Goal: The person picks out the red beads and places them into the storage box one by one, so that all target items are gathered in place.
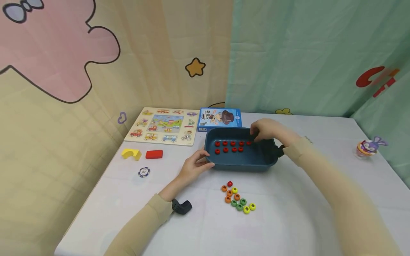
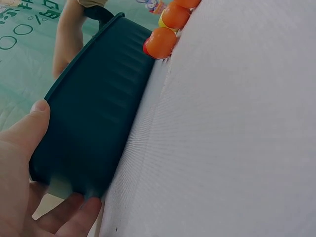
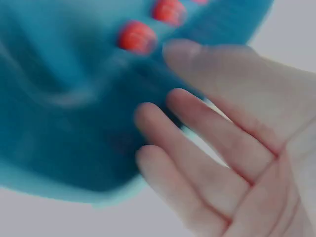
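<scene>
A dark teal tray [image 1: 241,168] rests on the table, with red beads [image 1: 232,143] in two rows inside. My left hand [image 1: 194,164] grips its left corner; in the left wrist view the thumb lies near the rim and the fingers bend against the lower wall. Over the tray's right back part, my right hand [image 1: 265,128] reaches in beside the end of the back row. In the blurred right wrist view, its bent fingers [image 3: 192,143] show no bead between them. Loose orange, yellow, green and red beads [image 1: 237,196] lie before the tray.
Behind the tray are a blue game box [image 1: 219,119] and a wooden picture puzzle [image 1: 163,126]. At left lie a yellow arch block [image 1: 131,153], a red block [image 1: 154,154] and a poker chip [image 1: 144,172]. A purple bunny figure [image 1: 368,146] stands far right.
</scene>
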`<state>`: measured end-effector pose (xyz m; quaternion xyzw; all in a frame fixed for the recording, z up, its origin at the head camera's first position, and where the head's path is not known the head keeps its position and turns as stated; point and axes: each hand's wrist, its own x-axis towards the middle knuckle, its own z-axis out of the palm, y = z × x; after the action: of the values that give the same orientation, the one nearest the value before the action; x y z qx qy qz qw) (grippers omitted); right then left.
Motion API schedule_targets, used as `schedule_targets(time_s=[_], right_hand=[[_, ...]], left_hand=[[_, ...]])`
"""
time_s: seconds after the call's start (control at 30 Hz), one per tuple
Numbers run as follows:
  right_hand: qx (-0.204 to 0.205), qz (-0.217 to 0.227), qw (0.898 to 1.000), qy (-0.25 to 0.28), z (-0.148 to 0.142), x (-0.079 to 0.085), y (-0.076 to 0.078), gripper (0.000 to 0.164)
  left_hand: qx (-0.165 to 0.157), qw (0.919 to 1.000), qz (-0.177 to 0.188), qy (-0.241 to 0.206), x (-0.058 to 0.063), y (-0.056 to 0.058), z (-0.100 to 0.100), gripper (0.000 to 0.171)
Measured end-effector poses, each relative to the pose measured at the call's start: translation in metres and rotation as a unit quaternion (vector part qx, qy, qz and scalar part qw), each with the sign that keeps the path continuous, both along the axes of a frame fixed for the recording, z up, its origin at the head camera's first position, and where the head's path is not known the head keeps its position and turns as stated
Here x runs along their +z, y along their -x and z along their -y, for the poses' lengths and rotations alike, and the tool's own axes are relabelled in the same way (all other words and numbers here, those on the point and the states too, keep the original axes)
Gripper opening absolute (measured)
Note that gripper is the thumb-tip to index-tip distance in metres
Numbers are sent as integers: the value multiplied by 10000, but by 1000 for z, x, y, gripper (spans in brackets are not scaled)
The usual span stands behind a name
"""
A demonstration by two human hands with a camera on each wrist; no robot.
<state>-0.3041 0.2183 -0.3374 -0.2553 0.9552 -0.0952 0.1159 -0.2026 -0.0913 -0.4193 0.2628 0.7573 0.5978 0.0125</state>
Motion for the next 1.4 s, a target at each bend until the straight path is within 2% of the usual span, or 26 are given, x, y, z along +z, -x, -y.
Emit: schedule_targets(time_s=[0.07,0.17,0.27,0.33,0.43,0.5,0.57,0.67,0.73,0.9,1.07,1.4], right_hand=[[-129,179,9983,534,-5,17,-13,26],[-188,467,9860,1588,-8,38,-39,32],[243,647,9684,2398,-2,45,-69,31],[703,696,9581,2689,6,39,-87,26],[1326,840,9419,2969,23,18,-110,20],[1506,788,9420,2894,35,-1,-120,18],[1483,718,9485,2706,47,-20,-127,18],[1254,505,9614,2395,57,-46,-131,19],[1092,409,9664,2292,60,-59,-131,20],[882,461,9680,2303,61,-81,-127,25],[727,472,9661,2433,63,-91,-125,29],[780,-2,9643,2530,66,-96,-125,19]], left_hand=[[-6,10000,-24,-39,0,0,0,33],[14,10000,-56,-47,0,2,0,32],[45,10000,-41,-19,0,3,0,33],[51,10000,-17,-5,-1,4,0,33],[22,10000,23,-33,-2,4,0,34],[-10,10000,55,-59,-2,5,0,36],[-20,9999,94,-61,-3,5,0,37],[-48,9999,136,-59,-4,6,-1,39],[-60,9999,137,-77,-4,6,-1,39],[-43,9999,103,-131,-3,4,0,39],[-3,9999,142,-48,-4,4,-1,37],[37,9998,181,-100,-4,4,-1,37]])
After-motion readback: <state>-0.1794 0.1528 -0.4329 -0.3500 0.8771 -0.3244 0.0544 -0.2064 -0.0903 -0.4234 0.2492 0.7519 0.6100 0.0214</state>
